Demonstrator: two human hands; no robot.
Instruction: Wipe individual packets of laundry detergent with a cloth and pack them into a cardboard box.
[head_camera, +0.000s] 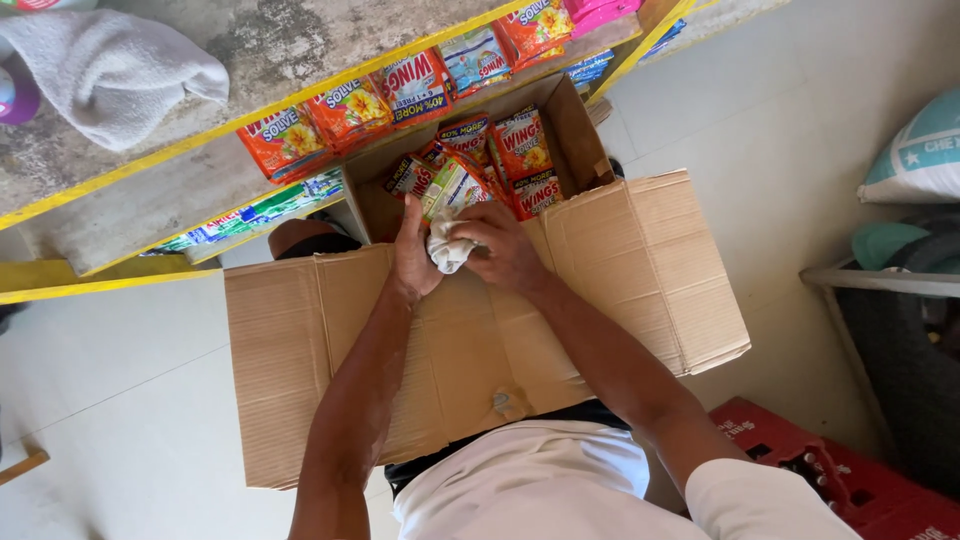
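Both the left hand (415, 262) and the right hand (503, 250) close their fingers on a crumpled white cloth (447, 247) above the open brown cardboard box (600, 270) of orange sachets (520, 150). It looks soft, light and limp, best pinched by a bunched fold

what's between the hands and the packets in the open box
Only a crumpled white cloth, held by both the left hand and the right hand right above the orange packets in the cardboard box. The flaps are folded open.

Orange-red sachets (520, 150) in box, more (350, 110) on shelf
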